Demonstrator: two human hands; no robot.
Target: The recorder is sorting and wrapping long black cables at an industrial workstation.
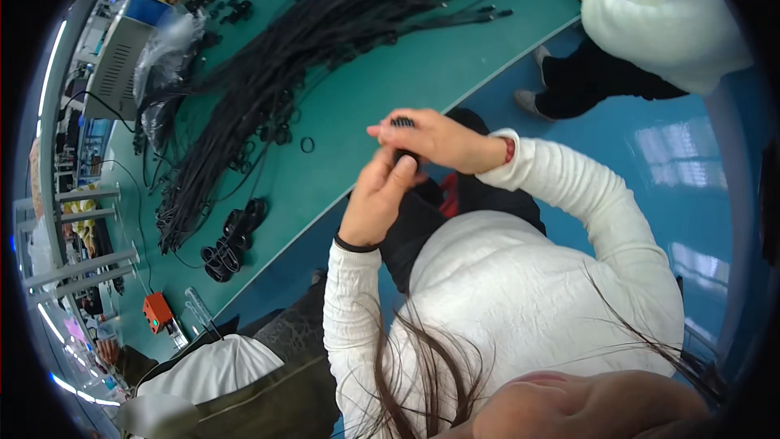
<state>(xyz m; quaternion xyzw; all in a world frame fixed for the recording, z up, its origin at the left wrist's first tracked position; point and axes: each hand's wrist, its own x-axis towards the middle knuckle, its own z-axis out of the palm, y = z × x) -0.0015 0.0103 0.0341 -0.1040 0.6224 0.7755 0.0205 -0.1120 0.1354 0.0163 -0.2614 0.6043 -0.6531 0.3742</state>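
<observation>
Black cables [268, 89] lie in a long heap on the green tabletop [406, 73]. Nearer, the left hand [375, 195] pinches the bottom of a small black part [404, 140]. The right hand [435, 140] grips its top. It sits above the tabletop's edge, so a slip could drop it to the blue floor [666, 162].

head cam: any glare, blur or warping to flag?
Head view: strong fisheye, the green table edge bends and corners go black; window glare on the blue floor; left hand and right hand slightly soft around a small black part; stray hair crosses the bottom.
</observation>
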